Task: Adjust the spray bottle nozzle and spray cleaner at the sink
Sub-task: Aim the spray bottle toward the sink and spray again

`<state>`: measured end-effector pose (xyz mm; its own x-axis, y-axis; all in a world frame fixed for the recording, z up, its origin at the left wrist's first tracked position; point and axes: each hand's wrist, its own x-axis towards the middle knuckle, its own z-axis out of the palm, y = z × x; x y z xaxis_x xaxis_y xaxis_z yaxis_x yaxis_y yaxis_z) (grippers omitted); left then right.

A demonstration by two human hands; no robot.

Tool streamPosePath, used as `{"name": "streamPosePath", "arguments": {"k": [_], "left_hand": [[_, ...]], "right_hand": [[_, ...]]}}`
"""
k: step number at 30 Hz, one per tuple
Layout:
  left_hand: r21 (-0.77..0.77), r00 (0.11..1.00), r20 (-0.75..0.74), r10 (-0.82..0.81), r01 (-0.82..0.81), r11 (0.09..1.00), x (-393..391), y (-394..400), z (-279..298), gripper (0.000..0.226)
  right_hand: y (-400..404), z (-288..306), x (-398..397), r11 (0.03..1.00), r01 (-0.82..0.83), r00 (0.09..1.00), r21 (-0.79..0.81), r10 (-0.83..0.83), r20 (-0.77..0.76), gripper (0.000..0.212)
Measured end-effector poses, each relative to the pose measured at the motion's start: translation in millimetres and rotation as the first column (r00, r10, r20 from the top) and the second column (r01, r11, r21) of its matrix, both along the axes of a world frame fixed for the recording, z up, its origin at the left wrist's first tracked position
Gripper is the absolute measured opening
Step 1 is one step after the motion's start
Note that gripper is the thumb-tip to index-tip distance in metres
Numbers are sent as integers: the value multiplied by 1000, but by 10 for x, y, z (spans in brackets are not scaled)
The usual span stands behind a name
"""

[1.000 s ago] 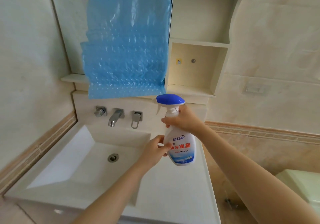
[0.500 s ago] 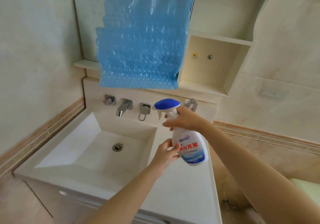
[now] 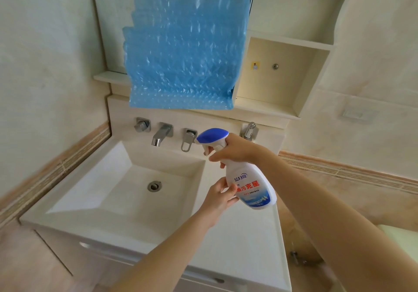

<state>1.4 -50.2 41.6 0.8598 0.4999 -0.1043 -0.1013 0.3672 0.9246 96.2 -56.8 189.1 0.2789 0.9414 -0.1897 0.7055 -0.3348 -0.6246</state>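
A white spray bottle (image 3: 251, 185) with a blue trigger head (image 3: 211, 135) hangs tilted over the right edge of the sink (image 3: 95, 183), nozzle pointing left toward the basin. My right hand (image 3: 237, 150) grips its neck just under the head. My left hand (image 3: 220, 198) holds the lower body from the left. The square white basin has a metal drain (image 3: 154, 186) in its middle.
A wall spout (image 3: 159, 135) with two handles (image 3: 142, 125) (image 3: 188, 139) sits above the basin, and a small tap (image 3: 248, 131) is behind my right hand. Blue bubble wrap (image 3: 185, 49) hangs over the mirror. An open shelf niche (image 3: 282, 77) is at right, counter (image 3: 244, 246) below.
The view has shifted so the sink sits more to the right. The bottle has tilted further, its head leaning left toward the basin. Both hands keep their hold.
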Motion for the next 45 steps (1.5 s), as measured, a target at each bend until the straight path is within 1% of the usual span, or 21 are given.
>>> {"name": "streamPosePath", "arguments": {"k": [2,4,11,20,25,33,45], "left_hand": [[-11,1000,12,1,-1,1000,-3,-7,-12,19],[-19,1000,21,4,-4,1000,-6,-18,-18,19],[-18,1000,21,-10,10,1000,-6,-41,-9,20],[-11,999,37,-16,17,1000,-39,-13,13,22],[-12,999,35,-13,14,1000,-48,-9,30,18],[4,999,29,-23,23,1000,-26,18,42,25],[19,1000,22,-19,19,1000,-26,19,37,23]], "right_hand": [[-4,-2,-10,1000,12,1000,11,-12,8,33],[-3,-7,-36,1000,15,1000,21,-15,10,30],[11,-28,-57,999,23,999,33,-24,48,33],[-23,19,-102,998,23,1000,56,-24,20,31],[-21,20,-110,997,26,999,73,-28,28,31],[-20,45,-123,993,46,999,105,-49,22,30],[-33,36,-116,992,46,998,117,-51,41,29]]}}
